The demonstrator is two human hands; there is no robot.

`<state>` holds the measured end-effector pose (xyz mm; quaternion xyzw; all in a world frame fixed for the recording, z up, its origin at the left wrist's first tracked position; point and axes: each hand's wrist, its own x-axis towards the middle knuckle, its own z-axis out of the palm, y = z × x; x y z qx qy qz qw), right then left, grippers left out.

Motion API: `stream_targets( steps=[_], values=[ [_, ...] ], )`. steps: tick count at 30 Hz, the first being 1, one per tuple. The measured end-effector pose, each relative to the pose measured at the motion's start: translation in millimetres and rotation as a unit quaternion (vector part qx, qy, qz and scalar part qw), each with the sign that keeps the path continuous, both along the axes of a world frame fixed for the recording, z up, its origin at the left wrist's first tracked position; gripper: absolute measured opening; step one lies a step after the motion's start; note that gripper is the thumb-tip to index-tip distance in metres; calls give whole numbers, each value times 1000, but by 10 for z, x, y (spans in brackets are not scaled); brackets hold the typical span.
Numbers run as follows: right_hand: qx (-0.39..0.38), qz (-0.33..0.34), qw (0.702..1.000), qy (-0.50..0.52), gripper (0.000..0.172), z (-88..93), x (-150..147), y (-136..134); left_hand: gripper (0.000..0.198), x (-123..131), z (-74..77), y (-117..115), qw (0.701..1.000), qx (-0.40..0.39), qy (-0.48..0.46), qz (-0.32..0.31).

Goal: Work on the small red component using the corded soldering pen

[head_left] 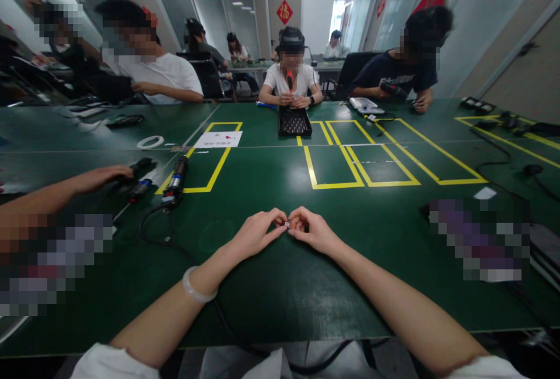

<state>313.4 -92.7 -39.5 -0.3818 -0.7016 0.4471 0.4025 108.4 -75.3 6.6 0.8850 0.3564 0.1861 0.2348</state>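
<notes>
My left hand (260, 230) and my right hand (312, 228) meet fingertip to fingertip just above the green table (271, 291). Between them is a small part with orange and silvery-white bits (287, 224), too small to name. Thumb and forefinger of the left hand pinch its left side. The right thumb and fingers close on its right side, and the curled fingers hide some of it. A pale bangle (198, 287) circles my left wrist.
Left of my hands lies a black power screwdriver (175, 179) with a cable. A co-worker's hand (109, 175) rests near another tool. Yellow tape outlines (336, 185), a white paper (219, 139) and a black tray (295, 124) of small parts lie farther off.
</notes>
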Motion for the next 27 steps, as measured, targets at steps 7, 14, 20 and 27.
stream_targets(
  steps=[7, 14, 20, 27],
  values=[
    [1, -18, 1000, 1, 16, -8, 22, 13, 22, -1, -17, 41, 992, -88, -89, -8],
    [-5, -41, 999, -3, 16, 33, 25, 12, 26, -54, -149, 148, 984, -114, -134, -5],
    [-7, -39, 999, 0, 16, 55, 25, -4, 23, -73, -122, 158, 982, -114, -148, 6],
    [-2, -32, 999, -2, 16, 18, 32, 11, 22, -79, -102, 162, 982, -110, -151, 21]
  ],
)
